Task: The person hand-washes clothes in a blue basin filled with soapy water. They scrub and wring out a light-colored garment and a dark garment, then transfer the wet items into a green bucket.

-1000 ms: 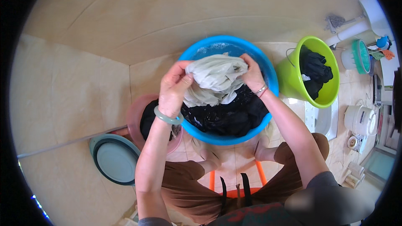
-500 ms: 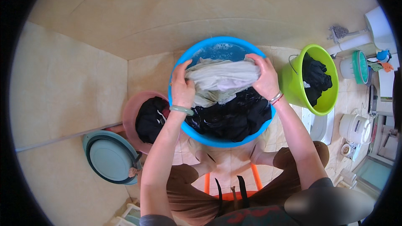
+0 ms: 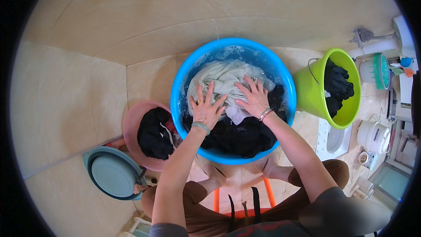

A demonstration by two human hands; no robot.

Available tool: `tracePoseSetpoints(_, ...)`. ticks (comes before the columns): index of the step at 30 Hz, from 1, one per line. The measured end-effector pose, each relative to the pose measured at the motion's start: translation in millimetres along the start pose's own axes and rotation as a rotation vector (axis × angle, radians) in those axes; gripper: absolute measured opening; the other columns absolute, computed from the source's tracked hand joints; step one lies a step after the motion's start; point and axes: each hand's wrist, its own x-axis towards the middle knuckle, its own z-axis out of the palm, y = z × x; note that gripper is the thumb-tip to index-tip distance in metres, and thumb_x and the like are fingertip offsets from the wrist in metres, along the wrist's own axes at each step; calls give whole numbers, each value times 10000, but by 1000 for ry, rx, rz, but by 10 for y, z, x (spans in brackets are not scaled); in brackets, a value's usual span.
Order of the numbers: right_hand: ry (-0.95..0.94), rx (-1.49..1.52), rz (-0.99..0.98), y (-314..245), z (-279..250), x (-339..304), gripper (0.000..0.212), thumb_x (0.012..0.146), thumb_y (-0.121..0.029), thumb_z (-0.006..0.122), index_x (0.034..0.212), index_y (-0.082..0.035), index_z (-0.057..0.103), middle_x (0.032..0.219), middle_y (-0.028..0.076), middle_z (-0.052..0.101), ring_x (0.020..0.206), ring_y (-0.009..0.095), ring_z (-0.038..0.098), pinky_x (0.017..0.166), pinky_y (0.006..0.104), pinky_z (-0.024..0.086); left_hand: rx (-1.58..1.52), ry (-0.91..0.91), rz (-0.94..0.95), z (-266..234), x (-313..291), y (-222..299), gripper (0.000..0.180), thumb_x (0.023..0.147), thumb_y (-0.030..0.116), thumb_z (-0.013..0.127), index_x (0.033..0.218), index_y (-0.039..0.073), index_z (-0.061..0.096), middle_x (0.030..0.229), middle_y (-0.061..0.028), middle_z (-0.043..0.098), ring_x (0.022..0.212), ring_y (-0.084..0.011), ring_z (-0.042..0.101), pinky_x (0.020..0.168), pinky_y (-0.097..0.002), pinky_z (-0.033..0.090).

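A large blue basin of sudsy water stands on the floor in front of me. In its far half lies a wet, pale grey-white garment, bunched up. My left hand, fingers spread, rests flat on the left part of this cloth. On its right part lies my right hand, also open with fingers apart. A small pale lilac patch of cloth shows between the two hands. Dark wet clothes fill the near side of the basin, partly under the pale garment.
To the left are a pink basin with dark clothes and a grey-blue basin against the wall. A lime-green bucket with black clothes stands at the right. Behind it are a squat toilet and a white lidded bucket.
Both hands have let go of the lifted pale garment and come down, spreading open on it. The garment now lies lower and wider in the water.
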Motion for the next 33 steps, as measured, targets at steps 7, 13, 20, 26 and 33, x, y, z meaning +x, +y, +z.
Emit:
tracePoseSetpoints(7,-155,-10,77,125,291,369,465,898,-468,561,1312,-260,521,1388,60,462,1264,390,394,955,659,366,79,-100,4,340,235,-112,444,940,410,508,1382,402,462,1595,-48,115,1455,-382,36,1062,-703,142)
tracePoseSetpoints(13,-285,-140,125,180,524,605,463,894,-483,550,1283,-231,560,1379,68,485,1259,358,429,965,657,363,66,-205,-9,578,391,-169,395,920,388,525,1310,335,552,1548,-45,227,1454,-364,70,1078,-696,125)
tracePoseSetpoints(20,-195,-134,250,306,873,778,531,838,-579,541,1208,-213,650,1212,115,626,1217,346,478,970,589,379,271,-186,4,912,619,-246,477,913,330,500,1365,176,503,1494,-101,360,1446,-332,172,1095,-698,69)
tracePoseSetpoints(26,-318,-57,322,415,920,880,402,851,-471,566,1044,-152,715,1092,119,671,1067,335,581,962,432,417,128,-189,6,1087,696,-442,539,890,299,502,1401,131,461,1503,-127,360,1416,-300,282,1105,-677,55)
tracePoseSetpoints(33,242,536,94,233,166,380,164,827,-224,674,885,-79,722,865,99,648,880,308,570,801,398,451,-930,318,-370,403,219,184,345,899,173,622,1239,122,596,1207,-85,621,1230,-234,513,1058,-477,340)
